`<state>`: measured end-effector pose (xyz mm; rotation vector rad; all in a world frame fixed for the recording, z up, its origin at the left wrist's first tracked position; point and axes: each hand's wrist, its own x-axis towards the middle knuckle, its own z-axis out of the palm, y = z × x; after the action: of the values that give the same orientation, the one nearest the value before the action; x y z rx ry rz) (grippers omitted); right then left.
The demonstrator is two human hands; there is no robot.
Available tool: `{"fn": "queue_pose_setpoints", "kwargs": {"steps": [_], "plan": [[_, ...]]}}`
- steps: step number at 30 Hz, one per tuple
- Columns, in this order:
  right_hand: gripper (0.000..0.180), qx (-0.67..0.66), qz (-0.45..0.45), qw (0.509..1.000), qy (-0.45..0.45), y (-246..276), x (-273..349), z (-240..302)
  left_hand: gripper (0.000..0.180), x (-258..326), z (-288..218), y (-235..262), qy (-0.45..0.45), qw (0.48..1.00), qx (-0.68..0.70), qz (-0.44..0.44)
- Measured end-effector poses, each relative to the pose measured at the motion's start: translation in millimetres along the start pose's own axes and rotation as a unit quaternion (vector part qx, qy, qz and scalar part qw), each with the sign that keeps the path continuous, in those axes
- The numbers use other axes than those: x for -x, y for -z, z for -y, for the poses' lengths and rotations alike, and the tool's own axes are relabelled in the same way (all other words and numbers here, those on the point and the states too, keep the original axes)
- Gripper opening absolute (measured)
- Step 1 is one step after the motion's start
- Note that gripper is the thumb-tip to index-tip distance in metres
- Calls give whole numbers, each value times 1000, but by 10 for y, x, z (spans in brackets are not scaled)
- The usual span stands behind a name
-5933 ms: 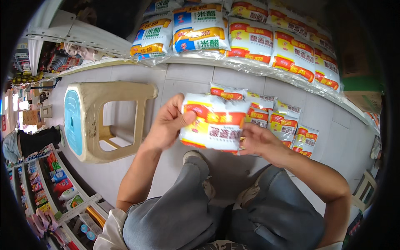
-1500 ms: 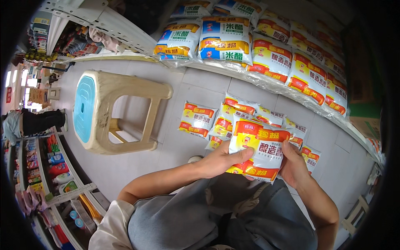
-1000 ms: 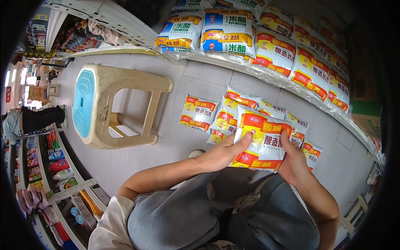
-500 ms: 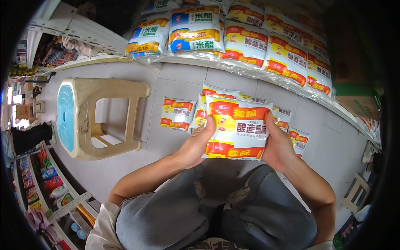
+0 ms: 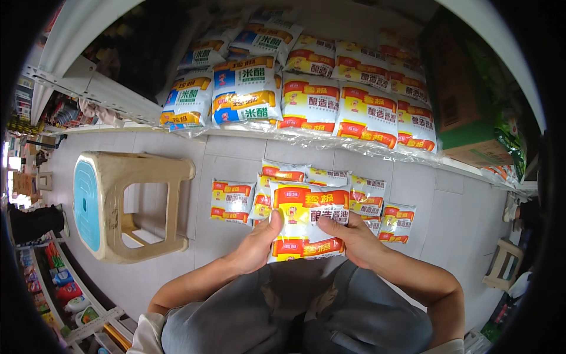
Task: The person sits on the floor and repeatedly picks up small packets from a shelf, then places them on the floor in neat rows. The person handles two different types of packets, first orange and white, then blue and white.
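A soft plastic pouch (image 5: pixel 305 233), white with red and yellow bands, is held upright in front of my knees. My left hand (image 5: pixel 256 243) grips its left edge, thumb on the front face. The right side is held by my right hand (image 5: pixel 361 241), whose thumb presses flat across the printed front. The fingers behind the pouch are hidden. Just beyond it, several matching pouches lie on the floor: one at the left (image 5: pixel 232 200), a group partly covered by the held one (image 5: pixel 367 192), and one at the right (image 5: pixel 397 223).
Ahead, a low shelf carries stacked red-and-yellow pouches (image 5: pixel 367 115) beside blue-and-orange ones (image 5: pixel 244 89), with clear wrap along the front. A cardboard box (image 5: pixel 471 127) stands at its right. A beige stool (image 5: pixel 147 168) lies on its side at left, near shelves of bottles (image 5: pixel 69 291).
The view has tilted up, showing more of the shelf. My right thumb has moved from the pouch's edge onto its front. Both hands still hold the pouch.
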<state>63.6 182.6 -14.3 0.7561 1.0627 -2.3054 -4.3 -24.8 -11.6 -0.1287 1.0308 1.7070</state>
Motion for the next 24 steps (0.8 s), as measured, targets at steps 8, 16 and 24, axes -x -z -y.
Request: {"fn": "queue_pose_setpoints", "kwargs": {"steps": [8,16,24], "plan": [[31,100,-57,991,69,183,-70,209,69,-26,-14,57,-97,976,-167,103],[31,15,-182,959,217,343,-160,823,72,-30,-440,146,-211,916,-339,33],[28,-29,-235,943,234,322,-54,906,46,-1121,-1922,124,-395,514,-750,-134]]}}
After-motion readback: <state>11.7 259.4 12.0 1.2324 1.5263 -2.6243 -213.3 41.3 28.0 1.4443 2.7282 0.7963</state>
